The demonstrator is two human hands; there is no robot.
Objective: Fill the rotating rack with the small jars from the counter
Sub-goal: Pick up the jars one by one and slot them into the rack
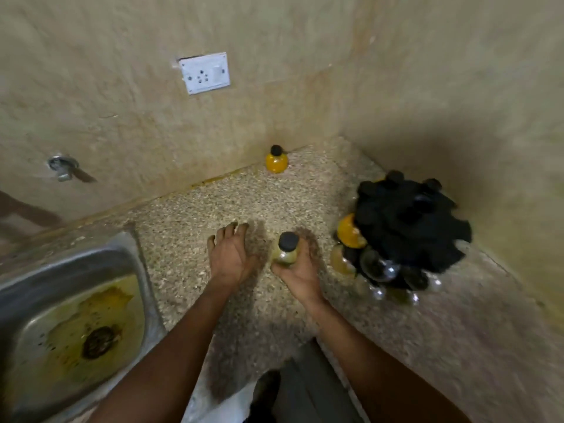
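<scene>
The right hand (300, 270) gripped a small jar (285, 250) with a black cap and pale yellow-green contents. The fingers were wrapped around the jar's body, and the jar stood nearly upright in the grip, above the speckled counter (244, 196). Whether the jar's base touched the counter could not be told.

The left hand (230, 254) was open and empty, palm down, fingers extended toward 12 o'clock. It lay just beside the held jar, at the jar's 9 o'clock, close over the counter; contact with the surface could not be confirmed.

The rotating rack (409, 221) stood at 3 o'clock from the right hand, near the right wall. Its black top was blurred. Several jars sat around it, including an orange-filled jar (351, 232) on the side nearest the hand and darker, glassy jars (380, 267) along the lower edge. The number of loaded positions could not be determined.

A second loose jar (276, 160), orange with a black cap, stood upright on the counter at 12 o'clock from the hands, against the back wall and well apart from the rack.

A steel sink (131, 254) with yellow staining occupied the 8 o'clock area. A white wall socket (204, 73) was mounted at 11 o'clock on the back wall.
</scene>
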